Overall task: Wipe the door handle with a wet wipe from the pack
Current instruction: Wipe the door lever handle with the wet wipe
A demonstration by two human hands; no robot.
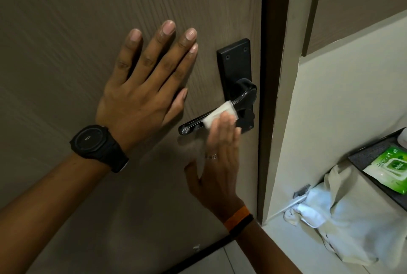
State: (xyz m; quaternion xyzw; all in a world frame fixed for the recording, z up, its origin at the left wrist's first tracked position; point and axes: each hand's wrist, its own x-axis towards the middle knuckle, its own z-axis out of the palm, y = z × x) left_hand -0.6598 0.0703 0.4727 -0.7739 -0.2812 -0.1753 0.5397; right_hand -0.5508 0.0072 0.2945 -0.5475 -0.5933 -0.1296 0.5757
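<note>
A black lever door handle (pixel 245 95) on a black backplate is fixed to the brown wooden door (pixel 88 20). A folded white wet wipe (pixel 217 113) lies over the middle of the lever. My right hand (pixel 217 163) presses the wipe against the lever with its fingertips, fingers nearly straight. My left hand (pixel 145 89), with a black watch on the wrist, rests flat on the door to the left of the handle, fingers spread. The green and white wet wipe pack (pixel 391 169) lies on a dark tray at the far right.
The dark door frame (pixel 271 75) runs down right of the handle, with a cream wall (pixel 330 119) beyond it. A dark tray (pixel 365 152) holds the pack. White cloth and a cream bag (pixel 343 218) are heaped below it. Tiled floor shows at the bottom.
</note>
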